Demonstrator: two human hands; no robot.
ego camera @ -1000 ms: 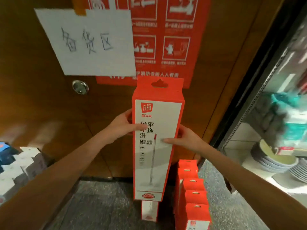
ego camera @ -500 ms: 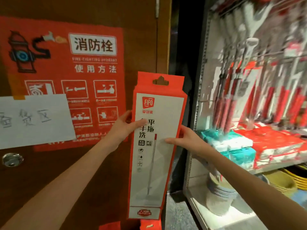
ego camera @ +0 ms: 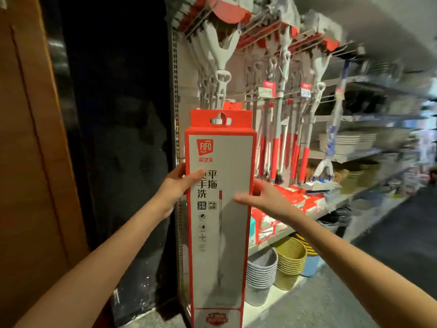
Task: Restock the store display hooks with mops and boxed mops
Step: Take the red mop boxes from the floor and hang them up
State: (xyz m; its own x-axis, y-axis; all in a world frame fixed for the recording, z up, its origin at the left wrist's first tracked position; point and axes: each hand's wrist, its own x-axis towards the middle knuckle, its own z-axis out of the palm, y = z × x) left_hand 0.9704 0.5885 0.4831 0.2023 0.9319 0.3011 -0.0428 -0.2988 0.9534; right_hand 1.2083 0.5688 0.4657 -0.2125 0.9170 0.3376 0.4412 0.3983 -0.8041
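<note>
- Both hands, head view: we see left hand (ego camera: 176, 185) and right hand (ego camera: 262, 197) clamped on the boxed mop (ego camera: 220, 233), held upright before the display rack (ego camera: 175, 91).
- We judge the risks: hang slot (ego camera: 221, 120) misses a hook (ego camera: 243, 98), hanging mops (ego camera: 275, 147) snag the box, edge grip slips.

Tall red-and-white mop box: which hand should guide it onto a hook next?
Probably right. The right hand holds the tall red-and-white mop box by the edge nearest the hanging red-handled mops; the left hand grips the far edge.
</note>
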